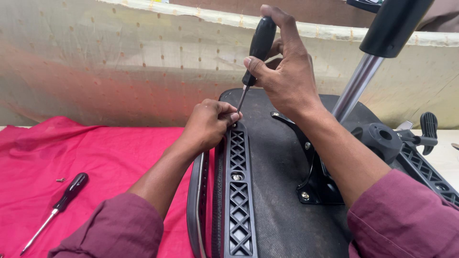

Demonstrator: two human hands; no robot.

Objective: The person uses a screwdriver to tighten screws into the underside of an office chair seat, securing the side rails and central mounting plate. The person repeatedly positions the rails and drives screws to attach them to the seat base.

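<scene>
As right hand [287,71] grips smooth black screwdriver [258,48] — latticed bracket [237,191] below

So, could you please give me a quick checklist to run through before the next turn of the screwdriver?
1. Right hand gripping the screwdriver handle: ok.
2. Left hand steadying the tip at the lattice bracket: ok.
3. Tip seated in a screw head: cannot tell, the fingers hide it.
4. Shaft square to the bracket: not ok, it leans.
5. Spare screwdriver and loose screw on the red cloth, within view: ok.
6. Seat underside lying flat: ok.
</scene>
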